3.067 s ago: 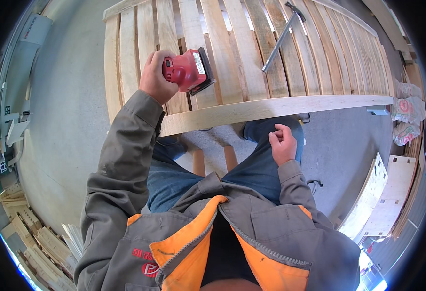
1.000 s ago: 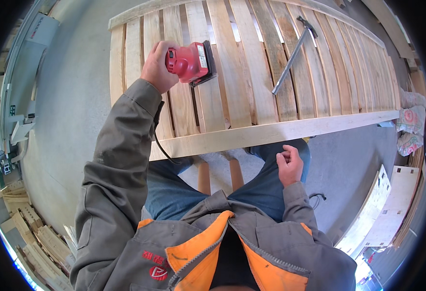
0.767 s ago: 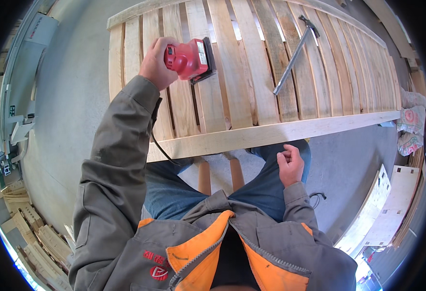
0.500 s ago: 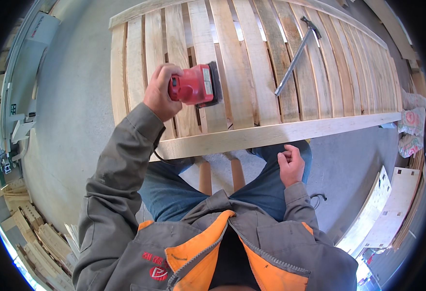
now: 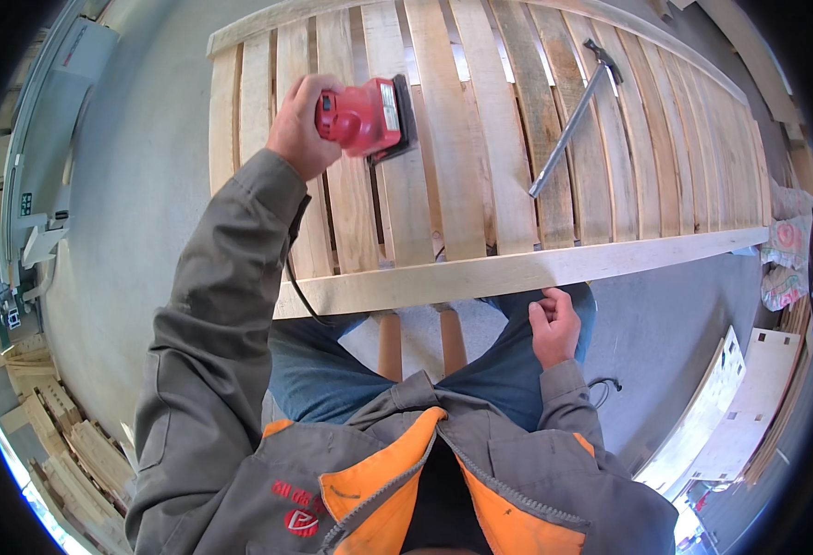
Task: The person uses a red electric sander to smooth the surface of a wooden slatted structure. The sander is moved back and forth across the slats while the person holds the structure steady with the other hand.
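My left hand [image 5: 306, 129] is wrapped round the body of a red electric sander [image 5: 362, 118]. The sander's dark pad faces right and sits over one of the pale slats [image 5: 406, 199] of a long wooden slatted panel [image 5: 480, 271]. Whether the pad presses on the wood I cannot tell. A black cord hangs down past my left wrist to the panel's near rail. My right hand [image 5: 554, 326] rests on my right thigh, below that rail, with its fingers curled in and nothing visible in them.
A hammer [image 5: 568, 129] with a metal handle lies across the slats to the right. Pale boards with holes [image 5: 739, 402] stand at the lower right, near printed sacks [image 5: 788, 254]. Stacked timber [image 5: 73, 453] lies at the lower left, below a grey machine [image 5: 50, 139].
My left hand has pushed the sander away from me along the slats, toward the panel's far side. My right hand stays on the thigh.
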